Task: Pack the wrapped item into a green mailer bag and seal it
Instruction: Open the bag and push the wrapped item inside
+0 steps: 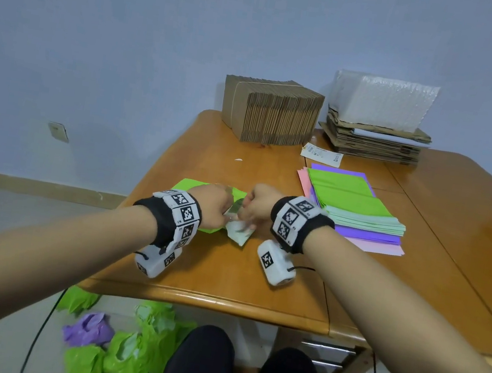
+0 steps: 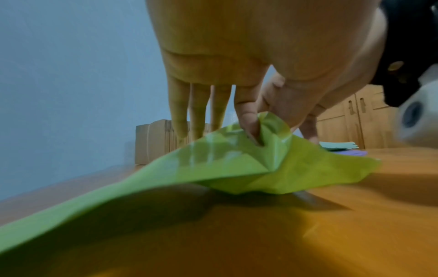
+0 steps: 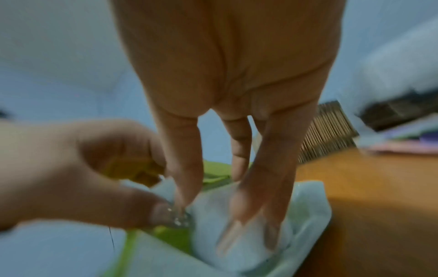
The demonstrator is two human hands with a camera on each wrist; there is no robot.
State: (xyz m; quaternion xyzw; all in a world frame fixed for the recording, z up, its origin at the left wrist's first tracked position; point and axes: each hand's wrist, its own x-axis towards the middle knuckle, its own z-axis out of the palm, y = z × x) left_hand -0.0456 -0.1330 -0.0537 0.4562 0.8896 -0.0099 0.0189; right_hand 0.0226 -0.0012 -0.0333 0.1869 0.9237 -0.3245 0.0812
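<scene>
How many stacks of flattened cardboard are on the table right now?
2. One upright bundle of flattened cardboard stands at the table's far edge; a second flat pile lies to its right, under a bubble-wrap sheet. Others may be hidden beyond the frame.

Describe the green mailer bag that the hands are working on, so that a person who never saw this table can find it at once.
On the wooden table, look at the near left part, just in front of the person. The green mailer bag lies there, lifted and crumpled at its mouth, where the left hand and the right hand meet. Unlike the flat mailer stack on the right, it is single, creased and held.
</scene>
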